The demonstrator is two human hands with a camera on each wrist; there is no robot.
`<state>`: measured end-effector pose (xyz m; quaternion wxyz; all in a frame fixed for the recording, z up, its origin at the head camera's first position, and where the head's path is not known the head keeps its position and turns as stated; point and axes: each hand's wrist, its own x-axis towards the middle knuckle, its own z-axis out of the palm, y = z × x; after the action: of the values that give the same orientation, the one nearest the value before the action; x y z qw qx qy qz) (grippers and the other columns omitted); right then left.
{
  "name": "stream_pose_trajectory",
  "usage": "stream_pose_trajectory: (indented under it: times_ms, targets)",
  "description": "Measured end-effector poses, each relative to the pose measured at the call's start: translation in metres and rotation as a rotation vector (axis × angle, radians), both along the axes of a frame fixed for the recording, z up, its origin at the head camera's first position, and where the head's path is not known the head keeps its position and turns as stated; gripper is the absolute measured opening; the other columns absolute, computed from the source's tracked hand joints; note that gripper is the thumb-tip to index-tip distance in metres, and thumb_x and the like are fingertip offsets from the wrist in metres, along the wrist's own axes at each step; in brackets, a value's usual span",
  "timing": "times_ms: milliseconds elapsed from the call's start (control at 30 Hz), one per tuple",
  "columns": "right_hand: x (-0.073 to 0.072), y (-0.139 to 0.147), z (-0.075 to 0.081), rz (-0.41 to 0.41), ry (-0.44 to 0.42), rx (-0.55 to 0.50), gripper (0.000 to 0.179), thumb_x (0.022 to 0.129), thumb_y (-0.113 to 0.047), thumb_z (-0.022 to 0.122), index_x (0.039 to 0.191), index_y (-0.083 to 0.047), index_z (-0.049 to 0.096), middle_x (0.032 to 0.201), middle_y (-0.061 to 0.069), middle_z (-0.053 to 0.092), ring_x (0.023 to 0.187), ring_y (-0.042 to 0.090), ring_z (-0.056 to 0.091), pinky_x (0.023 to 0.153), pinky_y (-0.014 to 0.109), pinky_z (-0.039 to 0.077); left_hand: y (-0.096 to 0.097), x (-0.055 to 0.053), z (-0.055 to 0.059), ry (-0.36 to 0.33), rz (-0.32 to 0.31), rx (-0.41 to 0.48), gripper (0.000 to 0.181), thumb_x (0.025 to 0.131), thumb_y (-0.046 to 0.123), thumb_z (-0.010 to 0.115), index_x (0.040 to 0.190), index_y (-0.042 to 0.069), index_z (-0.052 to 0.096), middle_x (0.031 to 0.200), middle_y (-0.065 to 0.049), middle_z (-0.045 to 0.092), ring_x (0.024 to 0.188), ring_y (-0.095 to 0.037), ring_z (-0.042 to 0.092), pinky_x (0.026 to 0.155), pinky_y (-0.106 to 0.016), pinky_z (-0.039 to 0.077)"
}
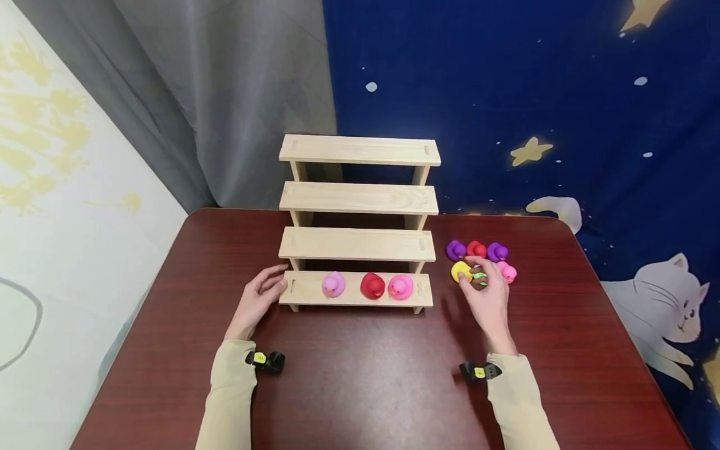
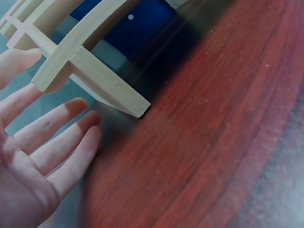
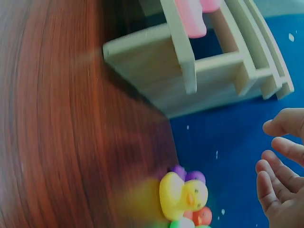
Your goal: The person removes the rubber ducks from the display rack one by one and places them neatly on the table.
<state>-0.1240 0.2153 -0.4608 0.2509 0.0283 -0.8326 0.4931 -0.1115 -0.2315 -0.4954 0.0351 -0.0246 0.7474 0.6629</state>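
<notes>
A four-step wooden display rack [image 1: 357, 244] stands on the table. Its lowest step carries a lavender rubber duck [image 1: 334, 285], a red duck [image 1: 372, 286] and a pink duck [image 1: 400, 287]. At the left end of that step, my left hand [image 1: 255, 302] touches the wood with loosely extended fingers. My right hand [image 1: 488, 301] hovers over the group of ducks right of the rack, its fingers apart and holding nothing in the right wrist view. Nearest to it are a yellow duck [image 1: 460, 270] and a green one [image 1: 479, 275], which the fingers partly hide.
Behind these, two purple ducks [image 1: 455, 250] and a red duck [image 1: 476, 248] sit in a row, with another pink duck [image 1: 507, 272] beside my right hand. A grey curtain [image 1: 247, 94] and a dark blue patterned cloth [image 1: 450, 125] hang behind the brown table [image 1: 360, 375].
</notes>
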Motion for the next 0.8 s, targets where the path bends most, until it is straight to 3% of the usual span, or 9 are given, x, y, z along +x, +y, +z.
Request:
stream_pose_trajectory:
  times_ms: [167,433,633,800]
  targets:
    - [0.002,-0.013,0.004,0.085,-0.033,-0.035,0.030,0.078,0.008,0.074,0.107,0.002,0.068,0.098,0.017,0.066,0.081,0.030,0.060,0.065,0.022,0.048,-0.002,0.003,-0.003,0.014,-0.039,0.020,0.050,0.094,0.020,0.067,0.139,0.006,0.050,0.128,-0.022,0.057,0.109,-0.011,0.060,0.084,-0.022,0.048]
    - [0.011,-0.039,0.018,0.269,-0.037,0.022,0.024,0.079,0.015,0.071,0.102,0.009,0.066,0.085,0.019,0.067,0.073,0.030,0.060,0.063,0.034,0.051,-0.006,0.003,-0.009,0.071,-0.161,0.046,0.045,0.095,0.011,0.063,0.138,0.004,0.051,0.128,-0.016,0.059,0.109,-0.013,0.060,0.086,-0.024,0.048]
    - [0.006,-0.051,0.004,0.368,-0.060,0.068,0.027,0.079,0.011,0.073,0.104,0.004,0.067,0.085,0.009,0.066,0.073,0.021,0.062,0.064,0.033,0.052,-0.007,0.004,-0.012,0.053,-0.187,0.134,0.044,0.096,0.009,0.061,0.138,0.003,0.050,0.126,-0.013,0.061,0.107,-0.016,0.061,0.086,-0.026,0.050]
    - [0.005,-0.061,-0.002,0.388,-0.073,0.064,0.030,0.079,0.005,0.074,0.108,0.002,0.066,0.091,0.010,0.063,0.075,0.020,0.061,0.064,0.035,0.053,-0.006,0.004,-0.016,0.045,-0.192,0.208,0.044,0.098,0.008,0.058,0.140,0.000,0.047,0.128,-0.017,0.058,0.107,-0.018,0.061,0.086,-0.030,0.051]
